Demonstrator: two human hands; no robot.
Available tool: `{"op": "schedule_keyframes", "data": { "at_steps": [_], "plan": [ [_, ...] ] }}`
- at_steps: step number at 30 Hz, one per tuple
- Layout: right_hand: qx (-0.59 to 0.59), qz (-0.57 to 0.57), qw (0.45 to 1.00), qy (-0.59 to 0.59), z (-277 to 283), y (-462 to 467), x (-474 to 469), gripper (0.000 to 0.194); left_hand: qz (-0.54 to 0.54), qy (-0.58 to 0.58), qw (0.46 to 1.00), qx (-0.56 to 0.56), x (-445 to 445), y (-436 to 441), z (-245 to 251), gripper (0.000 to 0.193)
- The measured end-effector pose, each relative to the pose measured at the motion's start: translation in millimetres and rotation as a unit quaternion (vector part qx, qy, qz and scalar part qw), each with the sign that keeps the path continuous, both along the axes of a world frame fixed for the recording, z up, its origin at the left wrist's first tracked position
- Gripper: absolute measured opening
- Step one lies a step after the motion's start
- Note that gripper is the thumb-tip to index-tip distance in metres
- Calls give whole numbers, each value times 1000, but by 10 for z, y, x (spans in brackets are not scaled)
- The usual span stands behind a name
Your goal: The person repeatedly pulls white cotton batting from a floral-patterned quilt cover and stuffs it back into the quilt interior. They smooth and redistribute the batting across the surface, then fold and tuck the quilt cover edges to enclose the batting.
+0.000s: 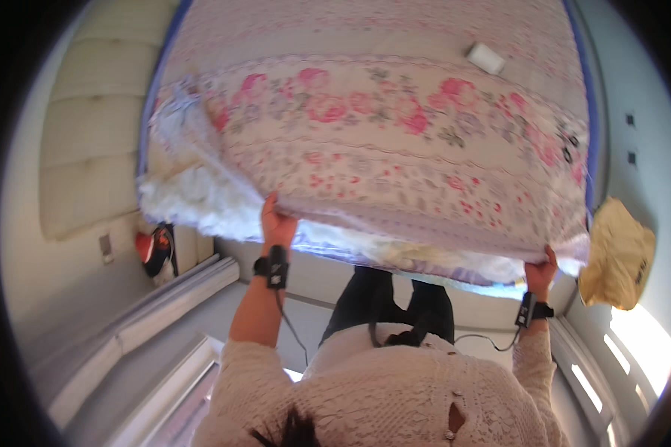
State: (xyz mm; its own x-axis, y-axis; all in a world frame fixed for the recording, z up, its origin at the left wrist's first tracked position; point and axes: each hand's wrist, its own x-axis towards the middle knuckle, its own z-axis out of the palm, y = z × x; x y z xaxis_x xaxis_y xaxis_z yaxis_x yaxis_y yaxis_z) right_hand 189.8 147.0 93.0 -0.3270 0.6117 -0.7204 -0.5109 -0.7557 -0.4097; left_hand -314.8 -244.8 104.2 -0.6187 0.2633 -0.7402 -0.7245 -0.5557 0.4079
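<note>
A pink-and-lilac floral fabric cover [369,167] spreads over the bed before me. My left hand [278,220] grips its near edge left of centre. Farther right, my right hand [539,274] pinches the same edge close to the corner. Between them the lilac border is stretched and raised, and fluffy white batting [201,195] shows beneath it. At the left the cover is folded back in a bunch [184,112], leaving more batting bare. Black-handled scissors [569,148] lie on the cover near the right side.
A small white box [485,58] rests on the cover farther back. Along the left stands a cream padded headboard [100,123]. A yellow bag [618,257] is by the right wall. Dark and red items [159,251] sit in the left corner.
</note>
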Motion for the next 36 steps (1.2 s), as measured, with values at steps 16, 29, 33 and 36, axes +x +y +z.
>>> {"op": "schedule_keyframes", "data": {
  "at_steps": [16, 29, 33, 36],
  "plan": [
    [-54, -89, 994, -27, -247, -406, 140, 14, -92, -24, 987, -127, 352, -1166, -264, 32],
    [-104, -94, 970, 198, -72, -206, 338, 14, -198, -1, 977, -75, 339, -1416, 9, 42],
    [-67, -56, 986, 144, 73, -266, 539, 18, -210, 13, 975, -73, 272, -1470, 66, 42],
    [-58, -73, 991, 93, 158, -472, 682, 18, -198, 0, 976, -92, 306, -1446, 45, 36]
  ]
}}
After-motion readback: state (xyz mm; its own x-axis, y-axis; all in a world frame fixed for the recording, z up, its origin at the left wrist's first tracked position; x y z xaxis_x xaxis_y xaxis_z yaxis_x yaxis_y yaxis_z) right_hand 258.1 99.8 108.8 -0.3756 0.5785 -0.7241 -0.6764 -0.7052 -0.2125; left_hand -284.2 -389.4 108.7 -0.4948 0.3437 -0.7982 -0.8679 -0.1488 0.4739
